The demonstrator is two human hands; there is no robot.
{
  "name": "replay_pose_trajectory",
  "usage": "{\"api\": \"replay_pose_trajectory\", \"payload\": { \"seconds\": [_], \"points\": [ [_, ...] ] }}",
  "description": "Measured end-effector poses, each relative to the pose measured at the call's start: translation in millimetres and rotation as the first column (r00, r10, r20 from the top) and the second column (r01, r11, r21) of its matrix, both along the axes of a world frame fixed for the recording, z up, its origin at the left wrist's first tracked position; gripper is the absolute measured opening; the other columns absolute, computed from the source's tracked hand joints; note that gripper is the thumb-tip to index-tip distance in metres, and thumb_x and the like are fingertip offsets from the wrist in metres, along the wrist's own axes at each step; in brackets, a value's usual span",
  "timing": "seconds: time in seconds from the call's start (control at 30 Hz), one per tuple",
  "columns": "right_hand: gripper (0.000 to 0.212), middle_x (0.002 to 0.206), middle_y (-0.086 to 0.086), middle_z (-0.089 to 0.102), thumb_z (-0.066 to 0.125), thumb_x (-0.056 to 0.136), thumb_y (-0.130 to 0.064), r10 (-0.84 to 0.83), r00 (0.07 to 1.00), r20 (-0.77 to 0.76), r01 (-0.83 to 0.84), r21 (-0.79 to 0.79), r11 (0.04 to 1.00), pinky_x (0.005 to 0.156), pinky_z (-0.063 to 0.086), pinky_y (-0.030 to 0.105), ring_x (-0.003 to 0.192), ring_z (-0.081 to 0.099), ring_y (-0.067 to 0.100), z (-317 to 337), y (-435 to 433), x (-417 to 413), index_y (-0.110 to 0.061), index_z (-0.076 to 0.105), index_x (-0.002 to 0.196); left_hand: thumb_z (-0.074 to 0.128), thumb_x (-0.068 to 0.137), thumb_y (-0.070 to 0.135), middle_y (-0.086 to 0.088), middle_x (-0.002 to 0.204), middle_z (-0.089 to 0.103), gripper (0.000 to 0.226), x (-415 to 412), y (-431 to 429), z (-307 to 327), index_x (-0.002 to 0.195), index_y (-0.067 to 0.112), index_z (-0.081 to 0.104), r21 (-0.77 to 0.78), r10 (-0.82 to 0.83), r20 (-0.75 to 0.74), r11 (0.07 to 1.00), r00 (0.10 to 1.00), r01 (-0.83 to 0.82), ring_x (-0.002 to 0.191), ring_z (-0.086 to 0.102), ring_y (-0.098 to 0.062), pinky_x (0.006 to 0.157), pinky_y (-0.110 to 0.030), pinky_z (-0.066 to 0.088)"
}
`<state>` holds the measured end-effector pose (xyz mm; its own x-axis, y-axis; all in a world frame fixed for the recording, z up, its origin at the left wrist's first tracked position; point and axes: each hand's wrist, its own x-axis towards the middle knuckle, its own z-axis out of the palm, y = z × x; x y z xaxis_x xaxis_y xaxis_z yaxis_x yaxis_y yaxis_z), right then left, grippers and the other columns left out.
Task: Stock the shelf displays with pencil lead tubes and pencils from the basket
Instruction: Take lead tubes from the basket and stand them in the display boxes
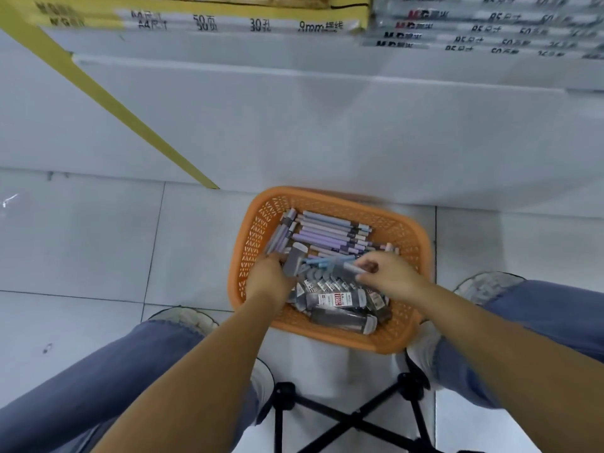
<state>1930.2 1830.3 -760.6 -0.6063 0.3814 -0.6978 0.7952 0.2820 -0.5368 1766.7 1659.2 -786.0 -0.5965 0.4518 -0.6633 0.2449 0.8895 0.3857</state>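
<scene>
White floor tiles [81,240] are lying below a white shelf [294,125]. An orange basket [421,243] is sitting on the floor between the person's feet. Purple and blue pencils [330,232] are lying at its far side, and dark lead tubes [340,300] are lying at its near side. The left hand [268,279] is curling its fingers round a grey tube [294,261]. The right hand [389,276] is pinching a blurry pale tube [346,267] over the pile.

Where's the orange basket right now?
Head view, lower centre: the orange basket sits on the tiled floor by the white shelf base, between the person's shoes.
</scene>
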Motion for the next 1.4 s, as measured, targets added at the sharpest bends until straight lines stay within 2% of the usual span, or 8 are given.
{"api": "replay_pose_trajectory", "payload": {
  "seconds": [0.1, 0.2, 0.43, 0.57, 0.7, 0.9, 1.13, 1.4],
  "points": [
    [0.014, 0.102, -0.01, 0.058, 0.07, 0.086, -0.026, 0.123, 0.992, 0.018, -0.124, 0.035, 0.992, 0.084, 0.047, 0.026, 0.099, 0.055, 0.01, -3.3, -21.4, 3.5, -0.029, 0.061, 0.097, 0.077, 0.082, 0.016, -0.009, 0.122, 0.061, 0.032, 0.9, -4.3, 0.3, 0.112, 0.012, 0.067, -0.011, 0.052, 0.015, 0.999, 0.999, -0.051, 0.094, 0.063, -0.026, 0.08, -0.035, 0.054],
    [0.04, 0.116, -0.006, 0.045, 0.073, 0.08, -0.041, 0.247, 0.967, 0.056, -0.253, 0.163, 0.954, 0.099, 0.035, 0.032, 0.115, 0.033, 0.016, -12.2, -38.2, 7.0, -0.029, 0.056, 0.115, 0.077, 0.082, 0.013, -0.006, 0.11, 0.067, 0.029, 2.5, -11.2, 0.4, 0.109, 0.014, 0.065, 0.003, 0.089, 0.013, 0.996, 0.996, -0.089, 0.087, 0.06, -0.021, 0.073, -0.03, 0.046],
    [0.082, 0.128, -0.007, 0.041, 0.072, 0.062, -0.066, 0.344, 0.934, 0.097, -0.357, 0.21, 0.91, 0.094, 0.035, 0.031, 0.114, 0.031, 0.013, -21.2, -44.3, 16.2, -0.029, 0.042, 0.129, 0.081, 0.081, 0.021, 0.008, 0.087, 0.056, 0.043, 6.3, -11.8, -4.9, 0.112, 0.021, 0.05, 0.02, 0.197, 0.093, 0.98, 0.976, -0.199, 0.071, 0.054, -0.009, 0.052, -0.016, 0.034],
    [0.064, 0.116, -0.004, 0.045, 0.073, 0.066, -0.061, 0.376, 0.918, 0.13, -0.396, 0.213, 0.893, 0.088, 0.037, 0.031, 0.11, 0.037, 0.016, -24.1, -45.7, 16.6, -0.027, 0.052, 0.116, 0.079, 0.083, 0.023, 0.006, 0.092, 0.056, 0.054, 12.5, -8.7, -8.2, 0.127, 0.016, 0.049, 0.065, 0.26, 0.063, 0.962, 0.964, -0.264, 0.081, 0.057, -0.017, 0.054, -0.02, 0.037],
    [0.033, 0.097, -0.006, 0.049, 0.073, 0.073, -0.046, 0.356, 0.93, 0.097, -0.368, 0.189, 0.91, 0.067, 0.034, 0.029, 0.093, 0.048, 0.015, -18.5, -40.5, 12.5, -0.03, 0.048, 0.088, 0.079, 0.083, 0.022, 0.007, 0.101, 0.06, 0.063, 20.9, -9.9, -8.3, 0.133, 0.02, 0.043, 0.127, 0.388, 0.065, 0.91, 0.919, -0.394, 0.084, 0.057, -0.015, 0.065, -0.026, 0.045],
    [0.061, 0.113, -0.002, 0.054, 0.079, 0.07, -0.046, 0.358, 0.922, 0.15, -0.376, 0.111, 0.92, 0.078, 0.048, 0.033, 0.1, 0.054, 0.018, -16.5, -40.7, 14.2, -0.027, 0.046, 0.118, 0.081, 0.081, 0.011, -0.007, 0.125, 0.062, 0.067, 17.1, -6.5, -6.3, 0.135, 0.014, 0.042, 0.135, 0.492, 0.136, 0.851, 0.86, -0.508, 0.103, 0.06, -0.023, 0.08, -0.029, 0.046],
    [0.039, 0.1, -0.005, 0.056, 0.075, 0.079, -0.034, 0.378, 0.915, 0.14, -0.39, 0.069, 0.918, 0.07, 0.037, 0.028, 0.089, 0.054, 0.015, -15.5, -43.3, 11.4, -0.03, 0.041, 0.097, 0.081, 0.082, 0.014, 0.005, 0.086, 0.066, 0.047, 8.4, -9.1, -6.7, 0.123, 0.008, 0.061, 0.049, 0.494, 0.332, 0.842, 0.804, -0.537, 0.072, 0.065, -0.01, 0.05, -0.016, 0.048],
    [0.035, 0.108, -0.001, 0.061, 0.074, 0.083, -0.021, -0.035, 0.997, 0.064, 0.044, -0.146, 0.988, 0.084, 0.051, 0.034, 0.094, 0.059, 0.013, -3.9, -27.9, 14.7, -0.024, 0.052, 0.11, 0.077, 0.086, 0.023, 0.002, 0.104, 0.068, 0.047, -3.9, -13.5, 6.5, 0.125, 0.021, 0.051, 0.112, 0.397, 0.528, 0.844, 0.751, -0.524, 0.092, 0.07, -0.018, 0.07, -0.028, 0.06]
  ]
}}
